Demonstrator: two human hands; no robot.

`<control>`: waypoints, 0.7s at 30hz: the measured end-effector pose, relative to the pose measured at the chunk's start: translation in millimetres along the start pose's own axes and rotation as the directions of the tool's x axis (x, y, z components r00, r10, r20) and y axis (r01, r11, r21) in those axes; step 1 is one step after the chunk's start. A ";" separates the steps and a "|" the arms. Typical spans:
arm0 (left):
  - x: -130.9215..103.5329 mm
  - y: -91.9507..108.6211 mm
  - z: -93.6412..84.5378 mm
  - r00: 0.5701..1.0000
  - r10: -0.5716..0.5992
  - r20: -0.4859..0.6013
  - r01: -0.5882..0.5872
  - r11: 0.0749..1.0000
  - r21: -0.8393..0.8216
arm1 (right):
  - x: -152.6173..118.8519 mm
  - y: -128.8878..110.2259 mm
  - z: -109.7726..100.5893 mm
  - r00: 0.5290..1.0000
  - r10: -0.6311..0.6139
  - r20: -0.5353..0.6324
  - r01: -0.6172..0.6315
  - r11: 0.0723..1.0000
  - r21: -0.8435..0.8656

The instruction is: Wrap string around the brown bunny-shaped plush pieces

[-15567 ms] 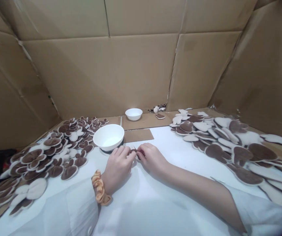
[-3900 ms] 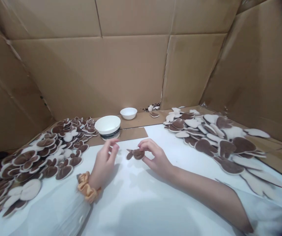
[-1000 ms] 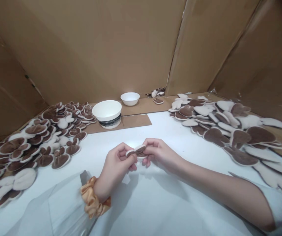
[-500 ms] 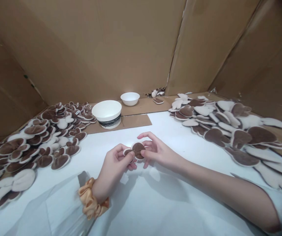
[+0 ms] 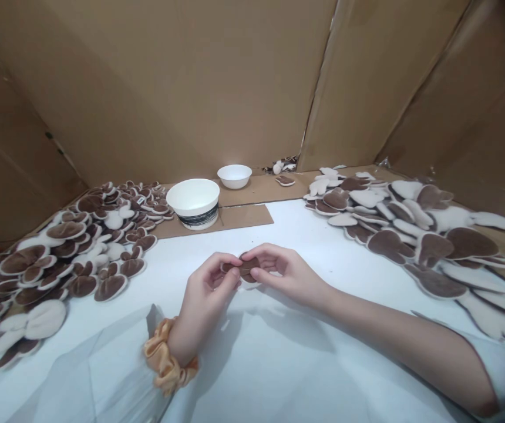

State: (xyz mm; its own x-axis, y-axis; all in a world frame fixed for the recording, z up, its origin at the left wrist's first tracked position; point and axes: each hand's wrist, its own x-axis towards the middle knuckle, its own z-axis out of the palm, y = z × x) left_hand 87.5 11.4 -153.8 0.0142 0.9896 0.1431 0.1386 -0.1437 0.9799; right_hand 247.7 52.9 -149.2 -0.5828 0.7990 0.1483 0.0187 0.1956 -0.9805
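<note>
Just above the white tabletop [image 5: 252, 341], both hands pinch one small brown plush piece [image 5: 248, 267] with a pale edge. My left hand [image 5: 211, 288] has its thumb and fingers closed on the piece's left end. On the other side, my right hand [image 5: 281, 273] grips it between thumb and forefinger, with the thumb pressed on the brown face. Fingers cover much of the piece, so its full outline is hidden. An orange scrunchie [image 5: 168, 361] circles my left wrist.
Brown-and-white plush pieces with rounded lobes form a heap [image 5: 111, 220] on the left. Larger flat plush pieces make another pile [image 5: 389, 217] on the right. A white tub wound with black thread [image 5: 193, 200] and a smaller white bowl [image 5: 234, 176] stand behind my hands, before cardboard walls [image 5: 191, 88].
My right fingers have come down and closed onto the plush piece, where they were spread before. The left fingers have shifted along its edge, and more of it is covered.
</note>
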 end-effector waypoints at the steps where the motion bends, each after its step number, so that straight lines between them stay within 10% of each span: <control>1: -0.3 0.8 -0.5 1.000 0.008 -0.006 -0.008 1.000 0.016 | 0.4 0.3 -0.5 1.000 0.019 -0.010 -0.019 1.000 0.024; 21: -1.1 -1.6 -1.0 0.999 0.024 -0.026 -0.020 0.987 0.160 | -1.0 4.1 -0.4 0.999 0.033 0.043 -0.040 0.987 0.154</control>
State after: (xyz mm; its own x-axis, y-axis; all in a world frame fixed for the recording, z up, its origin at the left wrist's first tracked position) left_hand 86.3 10.5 -155.3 -0.0078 0.9854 0.1702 0.2952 -0.1604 0.9419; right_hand 248.7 53.2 -153.3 -0.6163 0.7798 0.1097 -0.0832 0.0741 -0.9938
